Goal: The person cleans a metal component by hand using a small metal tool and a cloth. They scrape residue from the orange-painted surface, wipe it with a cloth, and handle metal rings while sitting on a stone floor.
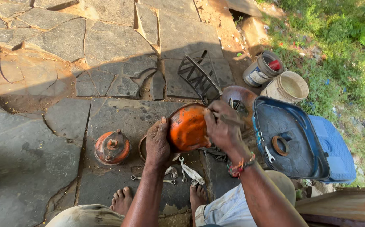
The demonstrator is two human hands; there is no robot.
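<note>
Orange and rusty, a round metal shell (pixel 187 127) sits between the person's two hands, held up over the stone floor (pixel 119 42).

From the head camera, looking down: the left hand (pixel 158 143) cups the shell from the side and below. Its fingers are curled around the rim, and the thumb sticks up along the edge. The right hand (pixel 222 126) presses on the other side of the shell. Its fingers are bent tight and seem to pinch a small dark tool, but I cannot tell what kind it is.

A second orange part (pixel 112 147), round with a knob on top, stands on the floor to the left, apart from the hands. Small spanners (pixel 183 170) and a scrap of cloth (pixel 194 175) lie on the floor below the shell, near the person's bare feet (pixel 122 200). A dark metal rack (pixel 199 77) lies just behind the shell. To the right is a blue plastic lid (pixel 293 141) with a brown ring (pixel 280 145) and a spanner in it. Beyond it stand a paint tin (pixel 260 69) and a white bucket (pixel 288 87), next to the grass.

I think the work is about halfway. The thing is already taken apart, since its pieces lie spread around. The shell is being cleaned or scraped now. Putting the parts back together is not done yet.
</note>
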